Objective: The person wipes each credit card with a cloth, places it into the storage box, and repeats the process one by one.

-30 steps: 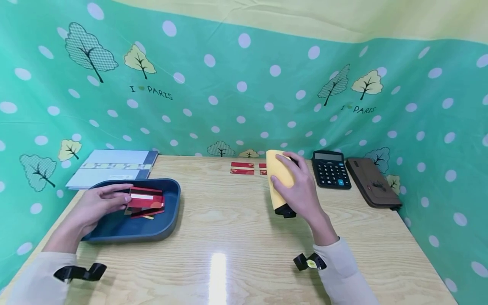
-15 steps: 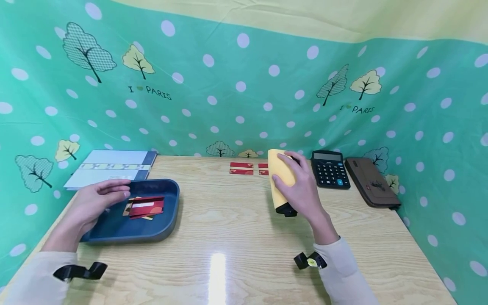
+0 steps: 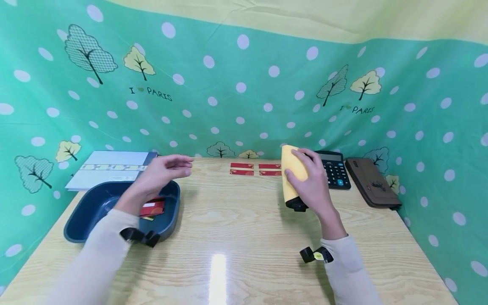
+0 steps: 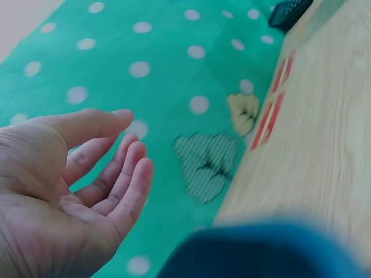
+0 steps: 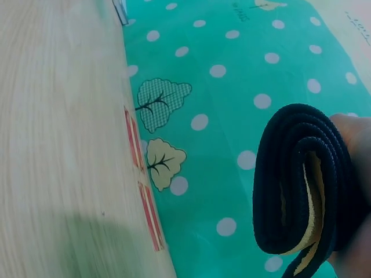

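Observation:
My left hand (image 3: 162, 171) hovers beside the back right corner of the blue tray (image 3: 72, 226), holding nothing; its fingers are loosely bent, as the left wrist view shows. Several red and yellow cards (image 3: 154, 206) lie overlapping in the tray, partly hidden behind my left wrist. My right hand (image 3: 314, 182) grips a yellow, rolled-up cloth-like piece (image 3: 290, 173) above the table, thumb on its near face and fingers over the top. In the right wrist view, the roll's end shows dark layers with yellow inside.
Two pairs of flat red strips (image 3: 242, 172) lie at the table's back edge. A black calculator (image 3: 336, 171), partly behind my right hand, sits left of a brown zipped case (image 3: 371, 182). A pale blue folder (image 3: 106, 167) lies behind the tray. A dotted green curtain (image 3: 228, 84) closes the back.
My left hand let go of a red card, which now lies in the tray, then moved right and up. My right hand shifted slightly right with the roll.

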### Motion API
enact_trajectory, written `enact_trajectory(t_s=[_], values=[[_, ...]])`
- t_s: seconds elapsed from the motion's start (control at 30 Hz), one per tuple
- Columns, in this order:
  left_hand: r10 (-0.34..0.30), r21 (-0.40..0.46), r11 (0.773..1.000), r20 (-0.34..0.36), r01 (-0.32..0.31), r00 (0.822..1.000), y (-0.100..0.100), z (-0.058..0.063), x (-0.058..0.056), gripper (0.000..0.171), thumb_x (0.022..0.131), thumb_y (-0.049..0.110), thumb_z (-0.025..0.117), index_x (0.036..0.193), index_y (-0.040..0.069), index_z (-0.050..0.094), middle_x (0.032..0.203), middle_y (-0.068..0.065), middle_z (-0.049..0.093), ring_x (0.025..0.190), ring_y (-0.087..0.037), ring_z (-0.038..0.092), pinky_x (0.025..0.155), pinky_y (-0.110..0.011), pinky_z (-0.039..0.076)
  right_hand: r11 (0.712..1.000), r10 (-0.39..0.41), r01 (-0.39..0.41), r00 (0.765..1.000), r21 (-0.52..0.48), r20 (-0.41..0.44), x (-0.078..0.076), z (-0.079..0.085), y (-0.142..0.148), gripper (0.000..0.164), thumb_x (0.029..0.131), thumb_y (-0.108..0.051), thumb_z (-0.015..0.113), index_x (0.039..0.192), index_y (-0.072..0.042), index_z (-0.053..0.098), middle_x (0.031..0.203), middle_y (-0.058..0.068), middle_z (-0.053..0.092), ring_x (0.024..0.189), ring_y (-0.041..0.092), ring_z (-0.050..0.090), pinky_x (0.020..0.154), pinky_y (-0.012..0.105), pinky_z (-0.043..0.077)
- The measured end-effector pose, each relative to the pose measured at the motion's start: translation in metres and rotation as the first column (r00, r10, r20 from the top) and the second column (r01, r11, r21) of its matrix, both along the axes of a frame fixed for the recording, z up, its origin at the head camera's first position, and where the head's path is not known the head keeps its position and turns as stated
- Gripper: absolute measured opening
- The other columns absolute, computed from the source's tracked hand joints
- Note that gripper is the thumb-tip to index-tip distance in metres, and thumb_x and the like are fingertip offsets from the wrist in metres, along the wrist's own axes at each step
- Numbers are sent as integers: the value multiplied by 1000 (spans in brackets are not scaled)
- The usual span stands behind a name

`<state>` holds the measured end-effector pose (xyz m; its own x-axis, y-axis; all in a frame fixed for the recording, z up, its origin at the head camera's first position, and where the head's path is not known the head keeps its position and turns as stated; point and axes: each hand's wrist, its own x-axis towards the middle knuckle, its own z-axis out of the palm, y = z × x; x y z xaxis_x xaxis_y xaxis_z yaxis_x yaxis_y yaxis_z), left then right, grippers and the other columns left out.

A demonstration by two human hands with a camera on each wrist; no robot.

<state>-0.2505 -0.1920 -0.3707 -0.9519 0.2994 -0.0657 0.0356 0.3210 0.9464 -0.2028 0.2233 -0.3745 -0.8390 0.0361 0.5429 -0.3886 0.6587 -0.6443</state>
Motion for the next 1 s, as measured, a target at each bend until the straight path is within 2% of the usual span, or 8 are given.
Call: enact_trajectory(t_s=[0.2, 0.3, 0.4, 0.57, 0.77, 0.87, 1.0], values=[[-64, 13, 998, 86, 64, 994, 49, -13, -33, 47, 98, 15, 72, 142, 13, 58, 145, -14, 59, 126, -25, 62, 116, -46, 49, 1000, -18, 18, 1000, -12, 10, 0, 1, 8, 55, 88, -15, 80, 141, -16, 64, 149, 11, 50, 121, 31, 53, 86, 36, 46], [-79, 35, 997, 118, 76, 990, 66, -21, -48, 48, 97, 14, 73, 143, 14, 58, 150, -17, 54, 133, -31, 57, 121, -51, 44, 1000, -21, 21, 1000, -14, 0, -1, 0, 11, 55, 88, -14, 80, 141, -15, 64, 149, 12, 50, 121, 31, 53, 85, 36, 44], [-74, 25, 997, 125, 71, 989, 80, -27, -60, 51, 96, 17, 74, 145, 15, 57, 151, -17, 53, 136, -32, 55, 123, -51, 42, 1000, -19, 19, 1000, -19, -3, -2, 1, 13, 55, 88, -14, 80, 141, -15, 64, 148, 12, 50, 119, 32, 53, 84, 36, 44], [-69, -13, 997, 128, 72, 989, 100, -41, -75, 57, 95, 13, 74, 149, 13, 54, 151, -18, 52, 134, -34, 54, 120, -52, 44, 999, -12, 12, 1000, -31, 7, -3, 0, 13, 55, 89, -15, 79, 141, -16, 64, 149, 11, 50, 116, 31, 53, 83, 35, 44], [-78, -138, 986, 114, 94, 990, 120, -65, -91, 63, 92, 14, 78, 150, 17, 54, 147, -16, 51, 134, -32, 48, 114, -47, 46, 999, -15, 16, 1000, -38, 17, -3, -2, 14, 55, 89, -15, 79, 141, -16, 64, 149, 11, 50, 114, 29, 53, 81, 35, 44], [-58, -183, 980, 108, 78, 992, 124, -74, -95, 65, 91, 14, 79, 151, 17, 52, 138, -13, 52, 124, -29, 49, 106, -41, 47, 999, -12, 13, 1000, -40, 14, -4, -2, 15, 55, 88, -15, 79, 141, -16, 64, 149, 11, 50, 115, 30, 53, 82, 35, 45], [-40, -199, 978, 79, 55, 996, 127, -80, -98, 67, 92, 13, 79, 152, 14, 50, 114, -8, 49, 101, -23, 44, 87, -35, 42, 999, -20, 20, 1000, -35, 6, -5, 0, 16, 55, 88, -15, 79, 141, -15, 64, 149, 12, 50, 115, 30, 53, 82, 36, 44]])
